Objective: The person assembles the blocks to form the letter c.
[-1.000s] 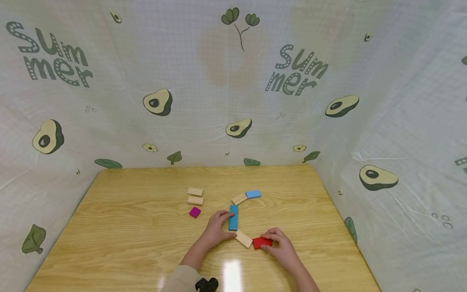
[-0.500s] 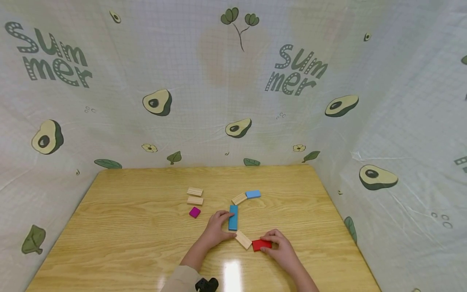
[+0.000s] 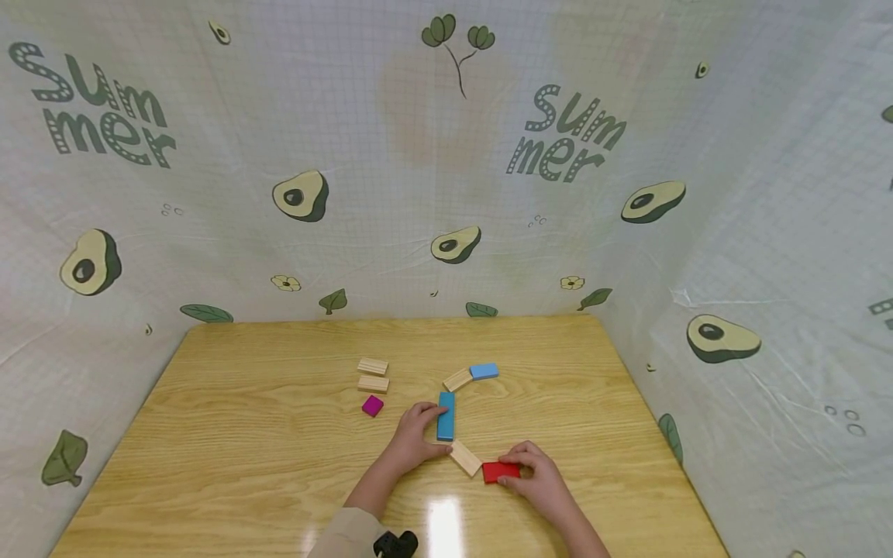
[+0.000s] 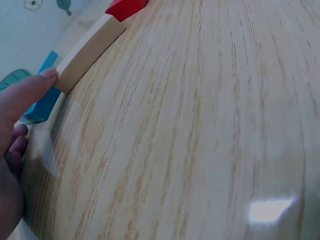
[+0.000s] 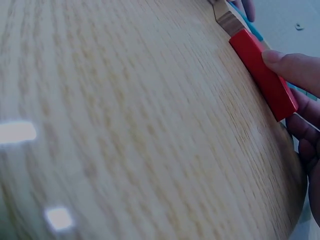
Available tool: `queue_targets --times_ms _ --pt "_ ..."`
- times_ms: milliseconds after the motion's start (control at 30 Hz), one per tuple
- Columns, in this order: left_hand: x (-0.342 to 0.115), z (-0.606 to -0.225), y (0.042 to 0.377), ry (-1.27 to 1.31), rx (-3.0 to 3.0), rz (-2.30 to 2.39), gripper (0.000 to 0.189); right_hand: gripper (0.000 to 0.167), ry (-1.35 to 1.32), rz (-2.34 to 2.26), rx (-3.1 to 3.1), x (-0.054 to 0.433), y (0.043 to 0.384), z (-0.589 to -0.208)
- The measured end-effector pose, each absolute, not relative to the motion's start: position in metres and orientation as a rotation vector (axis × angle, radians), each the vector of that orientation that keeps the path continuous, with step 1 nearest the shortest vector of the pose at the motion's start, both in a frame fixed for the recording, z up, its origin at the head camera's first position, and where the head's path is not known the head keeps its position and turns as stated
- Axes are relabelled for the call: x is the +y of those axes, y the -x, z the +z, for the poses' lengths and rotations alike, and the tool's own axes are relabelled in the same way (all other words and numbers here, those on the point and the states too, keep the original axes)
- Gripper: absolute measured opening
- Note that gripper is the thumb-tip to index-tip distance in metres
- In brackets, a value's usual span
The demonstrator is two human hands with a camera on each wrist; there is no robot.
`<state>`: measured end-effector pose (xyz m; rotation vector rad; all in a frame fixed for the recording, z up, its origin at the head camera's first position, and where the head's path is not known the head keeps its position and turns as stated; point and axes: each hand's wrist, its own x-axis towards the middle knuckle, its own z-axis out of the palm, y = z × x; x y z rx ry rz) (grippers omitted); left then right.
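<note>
My left hand (image 3: 412, 443) touches two blocks in the head view: its fingers reach the long blue block (image 3: 446, 417), and its thumb rests at the near-left end of a plain wooden block (image 3: 465, 458). In the left wrist view the thumb tip presses against that wooden block (image 4: 90, 52), with the blue block (image 4: 45, 102) behind. My right hand (image 3: 537, 477) pinches a red block (image 3: 500, 472) between thumb and fingers. The red block (image 5: 262, 75) lies flat on the table, its end right at the wooden block's far end.
Beyond the blue block, another wooden block (image 3: 458, 380) angles off to a light blue block (image 3: 484, 371). Left of these lie two wooden blocks, one (image 3: 373, 366) behind the other (image 3: 373, 384), and a magenta block (image 3: 373, 405). A printed cloth (image 3: 377, 256) walls the table (image 3: 265, 434).
My right hand has shifted the red block slightly toward me, turning it nearly straight across. The wooden block's near end has edged slightly too. My left hand stays in place.
</note>
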<state>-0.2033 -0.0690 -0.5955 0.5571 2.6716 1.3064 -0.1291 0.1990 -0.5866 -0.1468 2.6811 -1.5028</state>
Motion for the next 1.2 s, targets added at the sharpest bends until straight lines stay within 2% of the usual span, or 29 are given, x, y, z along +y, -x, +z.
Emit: queue_targets --times_ms 1200 --pt "-0.0688 -0.5936 0.2028 -0.538 2.666 1.302 0.070 0.026 0.167 -1.563 2.674 0.1974 0.1276 -0.5867"
